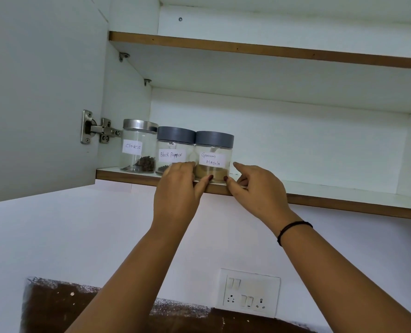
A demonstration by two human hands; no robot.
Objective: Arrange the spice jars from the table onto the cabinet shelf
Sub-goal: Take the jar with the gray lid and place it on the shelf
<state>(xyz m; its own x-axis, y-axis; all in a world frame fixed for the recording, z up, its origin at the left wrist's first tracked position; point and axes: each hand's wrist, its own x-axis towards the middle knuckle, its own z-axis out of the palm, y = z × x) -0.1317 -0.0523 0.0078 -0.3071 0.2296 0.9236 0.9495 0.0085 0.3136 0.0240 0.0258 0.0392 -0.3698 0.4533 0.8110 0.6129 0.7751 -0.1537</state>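
Three glass spice jars stand in a row at the left end of the lower cabinet shelf (344,201). The leftmost, labelled Cloves (137,150), has a steel lid. Beside it is Black Pepper (173,145) and then Garam Masala (214,152), both with grey lids and touching each other. My left hand (175,188) and my right hand (257,188) both grip the base of the Garam Masala jar, thumbs on its front and fingers round its sides. The jar sits upright near the shelf's front edge. My left hand hides the lower part of the Black Pepper jar.
The cabinet door (38,92) hangs open on the left, on a steel hinge (96,128). An upper shelf (247,48) runs above the jars. The lower shelf is bare to the right of the jars. A switch board (250,292) is on the wall below.
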